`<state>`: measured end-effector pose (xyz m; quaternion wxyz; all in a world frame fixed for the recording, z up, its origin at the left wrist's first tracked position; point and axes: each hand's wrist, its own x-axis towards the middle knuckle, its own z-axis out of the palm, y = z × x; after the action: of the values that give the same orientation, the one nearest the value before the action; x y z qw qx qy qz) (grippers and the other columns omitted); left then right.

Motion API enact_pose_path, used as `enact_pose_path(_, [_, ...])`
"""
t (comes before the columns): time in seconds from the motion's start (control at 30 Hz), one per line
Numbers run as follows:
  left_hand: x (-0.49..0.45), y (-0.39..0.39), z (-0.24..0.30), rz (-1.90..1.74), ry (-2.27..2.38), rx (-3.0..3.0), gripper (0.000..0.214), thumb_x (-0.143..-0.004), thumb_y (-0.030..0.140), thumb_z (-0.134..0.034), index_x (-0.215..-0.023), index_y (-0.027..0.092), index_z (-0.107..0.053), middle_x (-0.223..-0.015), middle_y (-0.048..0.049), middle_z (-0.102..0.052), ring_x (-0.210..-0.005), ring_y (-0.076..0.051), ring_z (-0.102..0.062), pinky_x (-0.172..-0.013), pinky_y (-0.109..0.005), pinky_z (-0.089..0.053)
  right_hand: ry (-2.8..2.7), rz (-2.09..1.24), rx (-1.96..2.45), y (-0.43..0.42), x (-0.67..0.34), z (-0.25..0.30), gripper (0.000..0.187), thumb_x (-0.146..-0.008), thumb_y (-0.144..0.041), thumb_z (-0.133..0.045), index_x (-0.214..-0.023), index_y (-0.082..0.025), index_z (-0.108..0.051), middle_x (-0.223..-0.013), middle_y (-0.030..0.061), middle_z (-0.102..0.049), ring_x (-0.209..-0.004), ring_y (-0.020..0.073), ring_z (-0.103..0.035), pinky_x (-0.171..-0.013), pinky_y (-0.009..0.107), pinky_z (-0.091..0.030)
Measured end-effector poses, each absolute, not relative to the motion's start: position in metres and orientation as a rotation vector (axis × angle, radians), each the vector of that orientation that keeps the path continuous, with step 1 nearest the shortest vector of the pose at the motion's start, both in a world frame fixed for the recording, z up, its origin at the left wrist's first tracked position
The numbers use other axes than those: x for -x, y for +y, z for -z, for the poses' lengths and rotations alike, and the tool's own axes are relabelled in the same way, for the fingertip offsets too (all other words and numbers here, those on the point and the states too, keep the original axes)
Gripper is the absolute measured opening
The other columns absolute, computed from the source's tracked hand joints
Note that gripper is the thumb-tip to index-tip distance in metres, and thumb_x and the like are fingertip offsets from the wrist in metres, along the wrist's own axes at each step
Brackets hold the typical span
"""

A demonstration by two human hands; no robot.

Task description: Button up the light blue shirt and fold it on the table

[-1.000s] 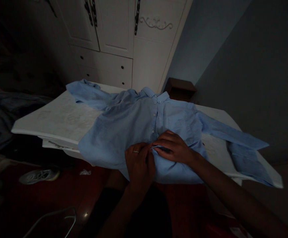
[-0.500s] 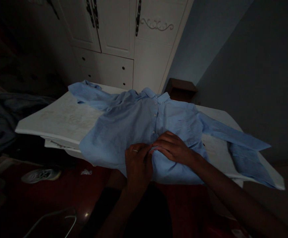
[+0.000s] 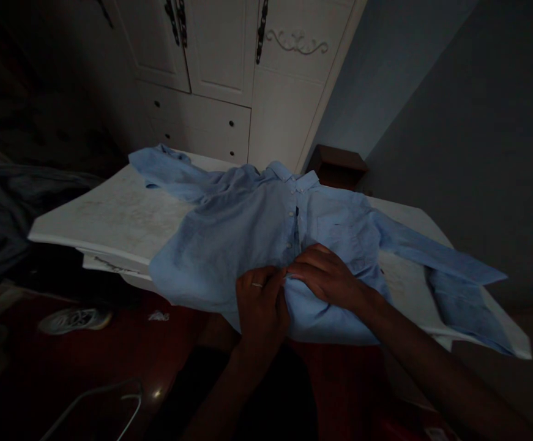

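A light blue button-up shirt (image 3: 229,236) lies front side up across a white table, collar away from me and sleeves spread to both sides. My left hand (image 3: 262,306), with a ring on one finger, pinches the front placket at the lower middle of the shirt. Against its fingertips, my right hand (image 3: 324,275) pinches the same edge from the right. Whatever button sits between the fingers is hidden. Above the hands the placket gapes slightly, and small pale buttons show along it.
The white table (image 3: 105,217) has worn patches. Behind it stands a white wardrobe (image 3: 220,67), with a small brown cabinet (image 3: 337,165) at its right. A shoe (image 3: 76,320) and a white wire hanger (image 3: 89,398) are low on the left. Dark cloth (image 3: 13,214) hangs at far left.
Both hands stay pinched on the placket, with small finger shifts that bring the fingertips closer together. The whole view has shifted slightly.
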<state>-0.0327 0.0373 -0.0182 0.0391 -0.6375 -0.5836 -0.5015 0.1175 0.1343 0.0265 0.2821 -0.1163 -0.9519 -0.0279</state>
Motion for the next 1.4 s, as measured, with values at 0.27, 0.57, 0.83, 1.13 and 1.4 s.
enact_pose_path(0.27, [0.0307,0.0374,0.0145,1.537,-1.844,1.933,0.028,-0.086,0.006,-0.050,-0.106,0.018,-0.066,-0.095,-0.0078,-0.067,-0.090,-0.022,-0.057,-0.079,-0.039,-0.044,-2.555,0.082,0.317,0.1347,-0.1170,-0.0273,0.017,-0.097,-0.021,-0.048,-0.099,-0.018,-0.065,-0.082,0.0038,-0.065,-0.076,0.0157,-0.056,-0.076,0.031,-0.046])
enact_pose_path(0.57, [0.0288,0.0370,0.0172,1.571,-1.761,1.898,0.030,-0.085,0.004,-0.049,-0.107,0.017,-0.065,-0.095,-0.0087,-0.066,-0.089,-0.022,-0.056,-0.079,-0.038,-0.045,-2.537,0.225,0.287,0.1321,-0.1177,-0.0299,0.019,-0.096,-0.018,-0.048,-0.092,-0.018,-0.067,-0.077,0.0026,-0.065,-0.071,0.0153,-0.056,-0.074,0.030,-0.045])
enact_pose_path(0.83, [0.0287,0.0385,0.0187,1.713,-1.687,1.817,0.019,-0.087,0.008,-0.054,-0.099,0.018,-0.066,-0.089,-0.0059,-0.065,-0.086,-0.019,-0.058,-0.080,-0.035,-0.047,-2.502,0.285,0.288,0.1311,-0.1187,-0.0316,0.023,-0.097,-0.015,-0.045,-0.089,-0.017,-0.066,-0.075,0.0026,-0.065,-0.070,0.0146,-0.056,-0.073,0.029,-0.044])
enact_pose_path(1.13, [0.0346,0.0382,0.0197,1.677,-1.618,1.882,0.019,-0.086,0.007,-0.056,-0.099,0.018,-0.064,-0.090,-0.0059,-0.066,-0.084,-0.018,-0.060,-0.078,-0.035,-0.048,-2.529,0.209,0.294,0.1322,-0.1199,-0.0284,0.023,-0.096,-0.016,-0.042,-0.094,-0.020,-0.065,-0.081,0.0036,-0.065,-0.074,0.0162,-0.056,-0.075,0.032,-0.045])
enact_pose_path(1.4, [0.0325,0.0389,0.0199,1.666,-1.667,1.851,0.016,-0.088,0.013,-0.056,-0.099,0.018,-0.066,-0.088,-0.0060,-0.067,-0.083,-0.018,-0.061,-0.078,-0.035,-0.048,-2.520,0.095,0.305,0.1348,-0.1214,-0.0275,0.020,-0.096,-0.019,-0.045,-0.099,-0.020,-0.065,-0.083,0.0035,-0.066,-0.076,0.0165,-0.058,-0.076,0.033,-0.045])
